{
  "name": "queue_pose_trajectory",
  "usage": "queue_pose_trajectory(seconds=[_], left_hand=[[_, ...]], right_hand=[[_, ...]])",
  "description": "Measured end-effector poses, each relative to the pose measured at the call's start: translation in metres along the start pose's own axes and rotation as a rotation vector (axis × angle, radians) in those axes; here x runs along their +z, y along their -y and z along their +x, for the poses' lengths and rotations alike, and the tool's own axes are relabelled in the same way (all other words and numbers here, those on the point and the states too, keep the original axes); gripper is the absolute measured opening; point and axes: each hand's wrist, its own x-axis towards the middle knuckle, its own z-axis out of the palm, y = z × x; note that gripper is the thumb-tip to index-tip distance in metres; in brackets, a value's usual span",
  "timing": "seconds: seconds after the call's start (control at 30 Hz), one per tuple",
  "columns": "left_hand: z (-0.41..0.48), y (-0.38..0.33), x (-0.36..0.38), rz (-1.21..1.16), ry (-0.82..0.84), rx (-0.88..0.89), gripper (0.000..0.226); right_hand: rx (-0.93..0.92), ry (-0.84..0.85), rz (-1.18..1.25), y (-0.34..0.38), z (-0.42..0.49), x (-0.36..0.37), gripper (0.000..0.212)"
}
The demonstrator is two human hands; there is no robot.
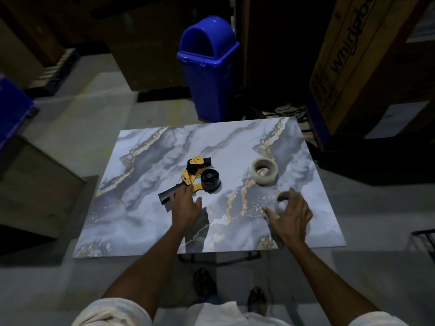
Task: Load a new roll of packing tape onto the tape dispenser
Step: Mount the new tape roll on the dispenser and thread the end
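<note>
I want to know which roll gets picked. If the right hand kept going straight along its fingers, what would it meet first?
The small ring right at the right hand's fingertips; the fuller tape roll lies beyond. Contact is unclear.

Dispenser (197, 176) left of tape roll (263, 171) on table (146, 220)

I count one tape dispenser (189, 179) at the middle of the frame. Right of it are two rolls of tape: one thick roll (263, 171) and one thin roll (278, 206). There is one marbled table (141, 208) and one blue bin (208, 67) at top centre. My two hands are in view, my left hand (186, 208) and right hand (292, 217).
</note>
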Motion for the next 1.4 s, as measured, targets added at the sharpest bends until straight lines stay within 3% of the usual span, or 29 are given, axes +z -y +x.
queue_pose_trajectory(seconds=[0.23,0.3,0.47,0.73,0.87,0.97,1.2,1.4], left_hand=[[0.024,-0.005,-0.004,-0.086,-0.014,0.032,0.042],[0.036,-0.008,-0.007,-0.126,-0.011,0.098,0.044],[0.062,-0.013,-0.006,-0.233,0.05,0.208,0.04],[0.078,-0.012,0.014,-0.374,0.118,0.301,0.028],[0.082,-0.022,0.009,-0.394,0.103,0.323,0.017],[0.087,-0.021,0.01,-0.396,0.117,0.265,0.034],[0.091,-0.02,0.005,-0.439,0.182,0.124,0.05],[0.093,-0.037,-0.003,-0.649,0.173,0.028,0.036]], right_hand=[[-0.182,0.039,0.101,0.056,0.016,0.019,0.061],[-0.172,0.087,0.111,0.065,0.03,0.026,0.058],[-0.024,0.205,-0.04,0.085,0.06,0.031,0.068],[0.217,0.168,-0.027,0.096,0.101,0.035,0.087],[0.209,0.221,-0.052,0.099,0.122,0.039,0.111],[0.237,0.276,-0.075,0.098,0.137,0.043,0.12],[0.235,0.285,-0.035,0.089,0.147,0.047,0.12],[0.086,0.223,0.211,0.119,0.117,0.042,0.118]])
